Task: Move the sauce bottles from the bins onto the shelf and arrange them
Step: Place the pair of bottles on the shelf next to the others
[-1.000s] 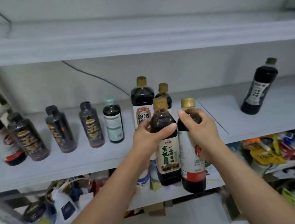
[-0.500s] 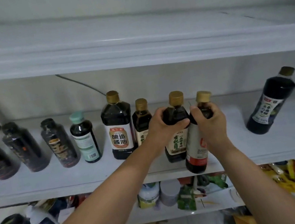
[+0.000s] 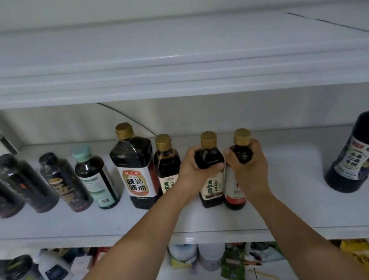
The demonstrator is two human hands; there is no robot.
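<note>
Grip wrapped round both shoulders: organic soy sauce bottle (image 3: 210, 189) held by left hand (image 3: 192, 170), red-label bottle (image 3: 233, 193) by right hand (image 3: 250, 170), both upright, touching, on the shelf (image 3: 297, 181). Full glossy bottles are judged heavy, slippery; necks best held.

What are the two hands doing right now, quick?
Left hand: closed, holding the cream-label bottle by its shoulder.
Right hand: closed, holding the red-and-white-label bottle by its neck.

- The green-label bottle (image 3: 212, 185) and red-label bottle (image 3: 234, 191) were hanging out front of the shelf (image 3: 292, 197) edge a sec ago; now they're up and standing on it.
- The left hand (image 3: 192, 171) and right hand (image 3: 250, 170) went farther in with them, just right of the small gold-capped bottle (image 3: 167, 165).
</note>
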